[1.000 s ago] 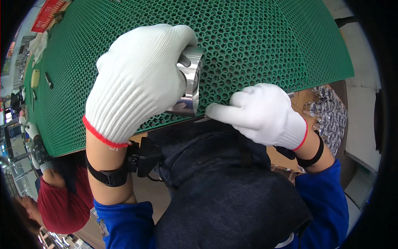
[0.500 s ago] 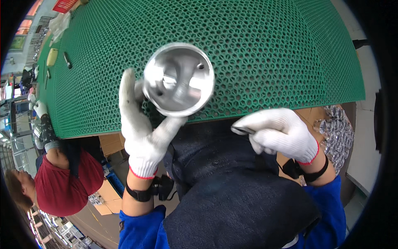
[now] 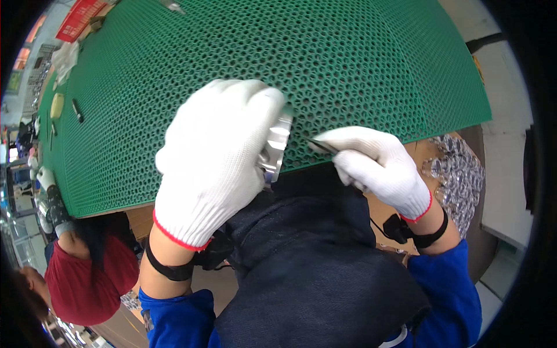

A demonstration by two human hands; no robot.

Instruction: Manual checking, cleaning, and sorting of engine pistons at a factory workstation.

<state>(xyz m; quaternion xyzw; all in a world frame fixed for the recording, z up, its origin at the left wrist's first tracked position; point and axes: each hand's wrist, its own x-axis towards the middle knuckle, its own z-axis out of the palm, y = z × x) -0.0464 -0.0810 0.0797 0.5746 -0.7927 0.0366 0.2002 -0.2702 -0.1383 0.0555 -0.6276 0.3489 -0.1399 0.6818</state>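
Metal piston (image 3: 279,142) turned side-on vs prev. frame, fingers of L hand (image 3: 217,159) round it. R hand (image 3: 380,168) pinches thin dark tool (image 3: 324,145) nr green mat's (image 3: 348,64) near edge.

a large worktable (image 3: 360,64) topped with green mesh, its holes packed like honeycomb, fills the upper half of a workshop seen through a round fisheye view; its straight edges bow toward the black rim. along the right stands a pale, flat-sided surface (image 3: 505,168), either wall or cabinet, with a dark bar (image 3: 486,42) jutting out above. brown floor (image 3: 477,223) shows beside it, and more at lower left carries a thin yellow line. crowded shelving (image 3: 20,243) runs down the far left, small and blurred. even, bright light covers the tabletop.
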